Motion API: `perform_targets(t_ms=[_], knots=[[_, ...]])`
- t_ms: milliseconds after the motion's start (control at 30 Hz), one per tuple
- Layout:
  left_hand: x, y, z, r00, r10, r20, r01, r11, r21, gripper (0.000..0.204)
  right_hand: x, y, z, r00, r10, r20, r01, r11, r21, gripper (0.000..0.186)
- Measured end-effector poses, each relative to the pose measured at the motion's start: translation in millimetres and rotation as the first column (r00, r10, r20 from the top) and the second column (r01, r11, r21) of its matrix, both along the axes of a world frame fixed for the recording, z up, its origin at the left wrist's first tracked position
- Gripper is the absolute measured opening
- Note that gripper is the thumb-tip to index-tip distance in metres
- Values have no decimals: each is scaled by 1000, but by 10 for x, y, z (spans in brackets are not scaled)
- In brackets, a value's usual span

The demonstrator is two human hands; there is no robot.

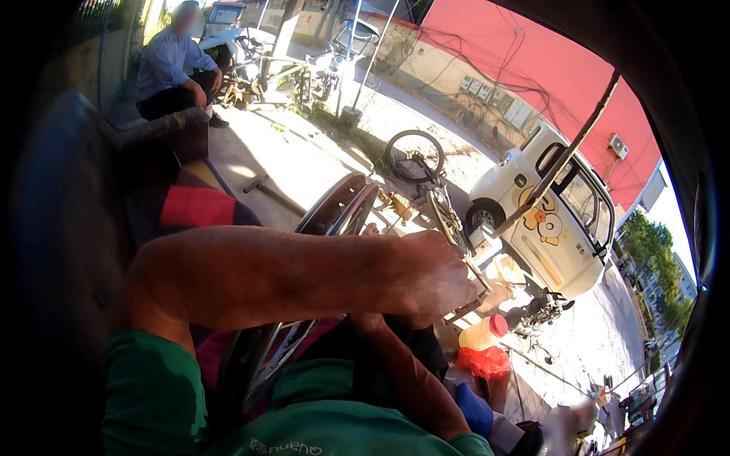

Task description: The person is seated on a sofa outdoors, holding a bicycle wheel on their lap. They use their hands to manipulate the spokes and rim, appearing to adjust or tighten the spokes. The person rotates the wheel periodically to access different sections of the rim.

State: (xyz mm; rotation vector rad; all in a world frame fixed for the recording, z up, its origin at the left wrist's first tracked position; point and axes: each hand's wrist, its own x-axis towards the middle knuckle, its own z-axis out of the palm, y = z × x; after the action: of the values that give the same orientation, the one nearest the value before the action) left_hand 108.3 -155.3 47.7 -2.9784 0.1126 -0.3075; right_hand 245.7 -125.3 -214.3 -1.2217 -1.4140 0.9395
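Fingers of the left hand (432, 283) look bent inward, knuckles up, though glare blurs them and I cannot tell whether they grip anything; the right hand (368, 324) sits lower, mostly behind the left forearm (281, 275), so I cannot tell how its fingers stand either. The wheel (328, 204) leans across the lap; its upper rim clears the forearm on the far side, its lower part shows below, and the forearm hides the stretch between; from where I watch, I cannot tell whether the forearm touches it. On the left, my room ends at the dark sofa (163, 135), with a red patch (198, 207) near the elbow; past the upper rim, sunlit ground (266, 148) gives the widest free stretch I have, broken by a bar (275, 194) lying near the wheel; farther along it a seated person (171, 64) marks the far left edge. To the right it is tighter; a tub (479, 334) with a red lid and a red bag (485, 361) stand close beyond the left hand; ahead, a bicycle wheel (414, 156) rises well apart from the hands, and the van (547, 220), crossed by a slanting pole (561, 161), bounds that side.
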Motion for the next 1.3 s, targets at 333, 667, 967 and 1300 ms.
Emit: perform_targets(t_ms=[333, 667, 967, 1300], knots=[[-95, -28, 73, 999, 31, -32, -31, 1000, 5, 28, 123, -117, -219, 998, 27, 58, -27, 1000, -1, 28], [-71, 13, 45, 999, -38, -38, 35, 995, -91, 50, 116, -99, -293, 988, 12, -155, -16, 1000, -27, 24], [18, 49, -29, 997, -22, -75, 14, 994, -108, 53, 101, -88, -250, 995, -9, -96, 1, 997, -75, 26], [-2, 38, -5, 1000, -8, 0, 8, 996, -88, 69, 68, -29, -349, 999, -44, -32, 45, 999, 15, 23]])
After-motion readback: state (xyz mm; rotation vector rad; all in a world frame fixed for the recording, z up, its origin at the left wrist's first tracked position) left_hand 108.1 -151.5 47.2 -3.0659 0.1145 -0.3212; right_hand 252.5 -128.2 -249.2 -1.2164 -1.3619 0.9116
